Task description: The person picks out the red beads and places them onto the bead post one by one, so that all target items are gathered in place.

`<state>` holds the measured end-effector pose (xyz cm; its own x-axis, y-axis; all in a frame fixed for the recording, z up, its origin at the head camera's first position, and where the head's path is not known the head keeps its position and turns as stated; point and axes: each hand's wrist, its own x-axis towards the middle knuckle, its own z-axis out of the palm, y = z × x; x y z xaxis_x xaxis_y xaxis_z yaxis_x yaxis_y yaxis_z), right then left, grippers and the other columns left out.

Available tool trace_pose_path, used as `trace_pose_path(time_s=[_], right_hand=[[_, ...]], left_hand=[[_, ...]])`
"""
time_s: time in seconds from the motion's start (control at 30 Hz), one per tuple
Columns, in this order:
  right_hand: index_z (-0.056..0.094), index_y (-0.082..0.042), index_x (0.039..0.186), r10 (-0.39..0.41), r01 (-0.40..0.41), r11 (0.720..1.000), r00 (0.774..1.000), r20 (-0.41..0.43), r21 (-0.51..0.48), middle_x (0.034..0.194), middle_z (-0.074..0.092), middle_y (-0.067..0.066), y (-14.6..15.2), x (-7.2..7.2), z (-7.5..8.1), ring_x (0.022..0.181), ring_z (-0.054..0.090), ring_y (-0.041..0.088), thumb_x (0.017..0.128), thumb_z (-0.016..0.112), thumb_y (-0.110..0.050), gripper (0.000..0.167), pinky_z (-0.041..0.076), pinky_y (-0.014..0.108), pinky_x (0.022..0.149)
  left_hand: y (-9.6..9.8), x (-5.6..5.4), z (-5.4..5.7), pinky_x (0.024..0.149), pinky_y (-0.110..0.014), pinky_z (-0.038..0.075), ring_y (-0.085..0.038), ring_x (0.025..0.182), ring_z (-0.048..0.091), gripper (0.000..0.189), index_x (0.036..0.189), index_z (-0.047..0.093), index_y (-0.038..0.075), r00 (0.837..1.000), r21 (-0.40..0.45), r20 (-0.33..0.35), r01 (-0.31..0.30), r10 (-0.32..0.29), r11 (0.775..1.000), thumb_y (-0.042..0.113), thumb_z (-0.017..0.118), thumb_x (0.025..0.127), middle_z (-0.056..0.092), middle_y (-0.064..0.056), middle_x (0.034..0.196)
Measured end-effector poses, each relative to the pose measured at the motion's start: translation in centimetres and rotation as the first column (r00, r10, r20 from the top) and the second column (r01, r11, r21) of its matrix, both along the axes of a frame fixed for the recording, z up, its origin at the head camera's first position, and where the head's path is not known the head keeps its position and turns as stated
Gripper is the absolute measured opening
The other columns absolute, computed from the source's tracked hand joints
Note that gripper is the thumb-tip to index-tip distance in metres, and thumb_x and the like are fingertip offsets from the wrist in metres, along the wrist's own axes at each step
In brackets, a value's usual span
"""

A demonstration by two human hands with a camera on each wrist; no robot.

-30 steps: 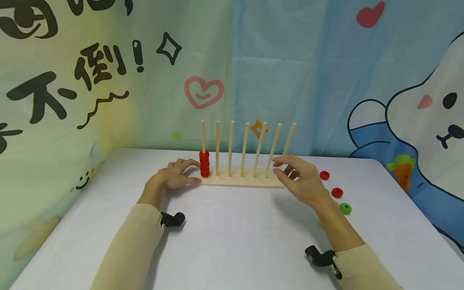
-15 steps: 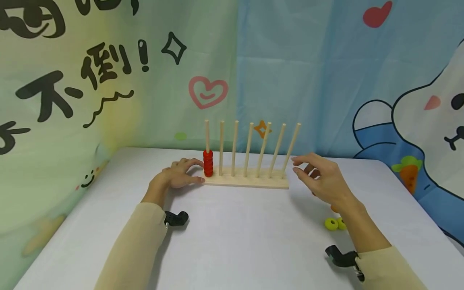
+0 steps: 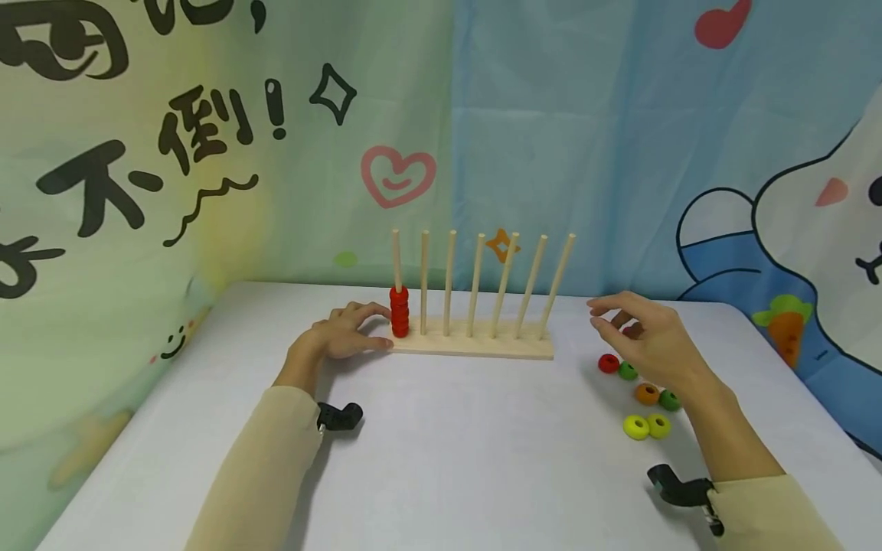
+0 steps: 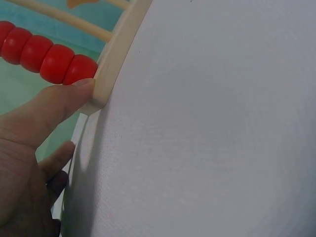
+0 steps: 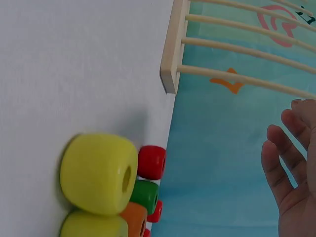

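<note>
My left hand (image 3: 347,329) holds the left end of a wooden peg rack (image 3: 475,348), thumb at the front corner and forefinger toward the back. In the left wrist view the thumb (image 4: 59,103) lies on the base beside a stack of red beads (image 4: 47,55). That stack fills the lower part of the leftmost peg (image 3: 396,260); the other pegs are bare. Off the rack's right end, my right hand (image 3: 648,337) hovers with loosely bent fingers and nothing between them. Just below it on the table lie a red bead (image 3: 609,363) and a green bead (image 3: 628,371).
Nearer the front are an orange bead (image 3: 647,394), a second green bead (image 3: 670,399) and two yellow beads (image 3: 636,427). Another red bead is mostly hidden behind the right hand. A printed curtain (image 3: 524,153) hangs behind the white table (image 3: 468,451).
My right hand has moved right, from the rack's rightmost pegs to above the loose beads. The left hand stays at the rack's end, and the head view has shifted slightly.
</note>
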<state>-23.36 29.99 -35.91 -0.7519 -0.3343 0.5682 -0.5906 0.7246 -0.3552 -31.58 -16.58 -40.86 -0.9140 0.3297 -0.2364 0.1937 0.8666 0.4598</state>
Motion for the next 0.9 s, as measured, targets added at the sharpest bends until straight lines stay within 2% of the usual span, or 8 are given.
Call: trace_pose_path(time_s=[0.17, 0.47, 0.63, 0.9], right_hand=[[0.069, -0.012, 0.113, -0.035, 0.034, 0.999, 0.999, 0.019, 0.008, 0.100, 0.068, -0.004, 0.8, 0.2, -0.1, 0.075, 0.057, 0.006, 0.085, 0.074, 0.001, 0.031, 0.050, 0.014, 0.066], [0.070, -0.014, 0.114, -0.064, 0.063, 0.998, 0.998, 0.017, 0.029, 0.099, 0.071, -0.003, 2.0, 0.4, -1.3, 0.073, 0.056, 0.009, 0.084, 0.076, 0.000, 0.034, 0.049, 0.016, 0.060], [0.069, -0.014, 0.115, -0.070, 0.069, 0.997, 0.998, 0.011, 0.021, 0.096, 0.070, -0.003, 3.1, 0.7, -1.3, 0.073, 0.054, 0.008, 0.083, 0.076, 0.001, 0.036, 0.047, 0.013, 0.058], [0.069, -0.010, 0.114, -0.162, 0.162, 0.987, 0.987, 0.006, 0.002, 0.098, 0.070, 0.006, 5.1, 0.6, -1.5, 0.077, 0.053, 0.000, 0.085, 0.074, 0.000, 0.032, 0.042, 0.004, 0.066]], left_hand=[[0.0, 0.0, 0.0, 0.099, -0.067, 0.029, -0.036, 0.134, 0.030, 0.058, 0.135, 0.044, 0.045, 1.000, 0.002, 0.000, -0.006, 0.006, 1.000, 0.063, 0.064, 0.084, 0.033, -0.006, 0.152], [-0.4, 0.1, -0.5, 0.101, -0.068, 0.028, -0.036, 0.135, 0.029, 0.059, 0.136, 0.044, 0.045, 1.000, -0.003, 0.018, -0.023, 0.023, 1.000, 0.063, 0.065, 0.083, 0.032, -0.006, 0.153], [-0.5, 0.1, -0.4, 0.100, -0.068, 0.029, -0.036, 0.135, 0.029, 0.059, 0.136, 0.044, 0.045, 1.000, 0.001, 0.010, -0.016, 0.016, 1.000, 0.063, 0.064, 0.084, 0.032, -0.006, 0.152], [-0.1, -0.1, 0.0, 0.100, -0.068, 0.028, -0.035, 0.135, 0.030, 0.059, 0.136, 0.044, 0.045, 1.000, -0.003, 0.007, 0.007, -0.007, 1.000, 0.064, 0.064, 0.084, 0.032, -0.005, 0.153]])
